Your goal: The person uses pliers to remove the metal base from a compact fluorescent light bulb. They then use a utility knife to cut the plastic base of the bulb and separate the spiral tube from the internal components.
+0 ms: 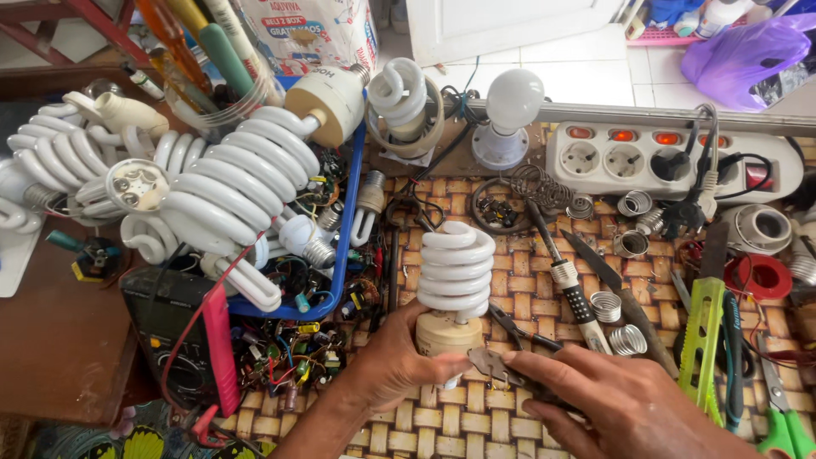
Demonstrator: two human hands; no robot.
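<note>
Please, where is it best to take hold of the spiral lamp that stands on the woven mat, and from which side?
Probably the beige plastic base of the spiral lamp, not the glass coil. The lamp stands upright with the fragile white spiral on top, and the base is solid and round. Coming from the left side seems best: the left hand already wraps the base there, while the right hand holds pliers against its lower right.

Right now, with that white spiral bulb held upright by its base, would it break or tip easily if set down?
Probably fragile: the spiral bulb is thin coiled glass tubing. Likely light for its size, since the left hand holds it by the cream base alone. Stood upright it looks apt to tip: the coil is tall and wider than the base, and the woven mat is uneven.
</note>
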